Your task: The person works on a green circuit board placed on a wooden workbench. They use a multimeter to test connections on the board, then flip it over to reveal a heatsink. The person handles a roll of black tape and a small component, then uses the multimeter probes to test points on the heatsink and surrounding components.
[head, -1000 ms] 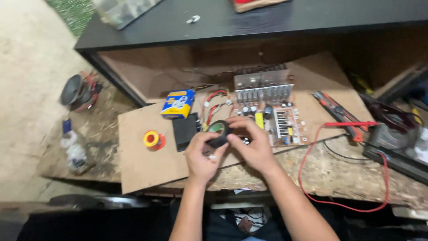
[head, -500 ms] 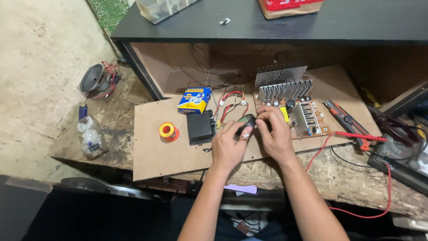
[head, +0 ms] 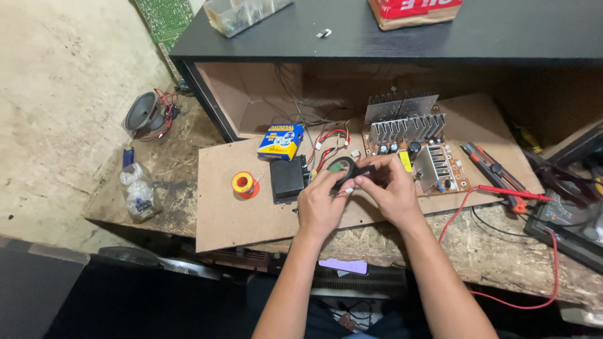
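My left hand (head: pixel 319 206) and my right hand (head: pixel 388 188) meet over a brown board (head: pixel 239 213), both pinching a roll of black tape (head: pixel 347 171). The roll sits between my fingertips, partly hidden by them. Just behind my hands lies a circuit board (head: pixel 440 172) with a ribbed metal heat sink (head: pixel 405 119) and red and white wires (head: pixel 330 141). A black box-shaped part (head: pixel 287 179) rests left of my left hand.
An orange spool of solder (head: pixel 244 184) and a blue-yellow box (head: pixel 281 141) lie on the board. A red probe (head: pixel 505 192) with red lead, a utility knife (head: pixel 490 166) and a meter (head: pixel 565 216) are at right. A speaker (head: pixel 143 113) and plastic bag (head: pixel 137 188) sit left, under a black desk (head: pixel 440 37).
The camera view has shifted, so everything sits further right and lower in view. My hands stay together on the tape roll, with the fingers working slightly around it.
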